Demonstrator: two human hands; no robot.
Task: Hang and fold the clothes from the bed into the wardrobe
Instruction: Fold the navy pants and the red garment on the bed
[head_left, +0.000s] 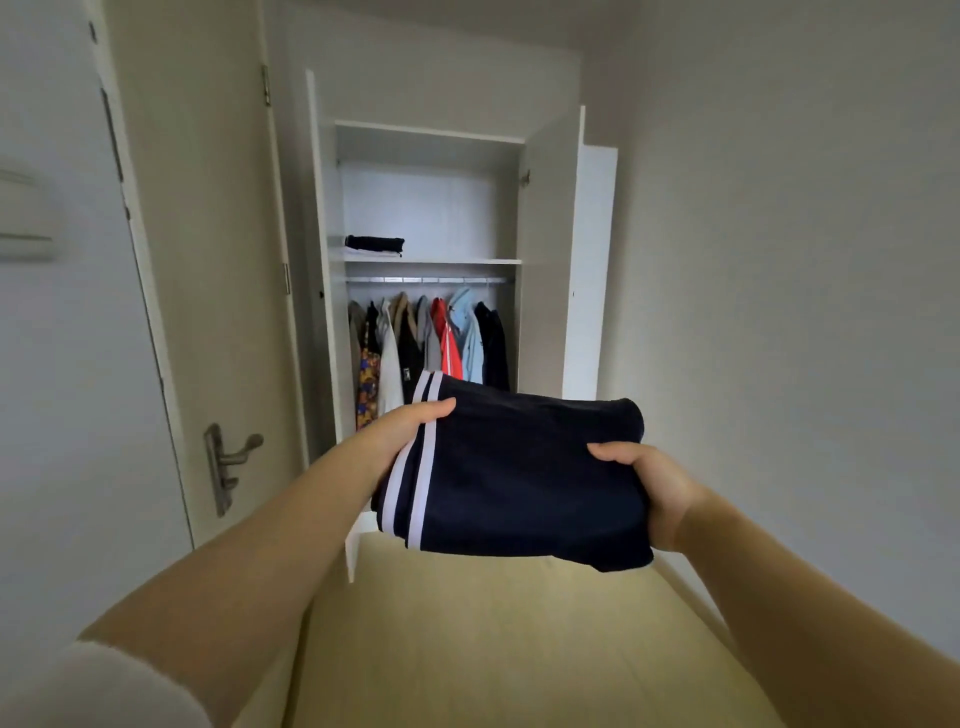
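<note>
In front of the open white wardrobe (545, 249): left hand (402, 431) and right hand (657, 493) each grip a side of the folded navy garment with two white stripes (519, 467), held level in the air. Small folded stack (374, 246) on the shelf; hung clothes (431, 343) below.

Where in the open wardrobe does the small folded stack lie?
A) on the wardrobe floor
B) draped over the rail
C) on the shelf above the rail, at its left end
C: the folded stack sits on the shelf just above the rail, at the left end.
</note>
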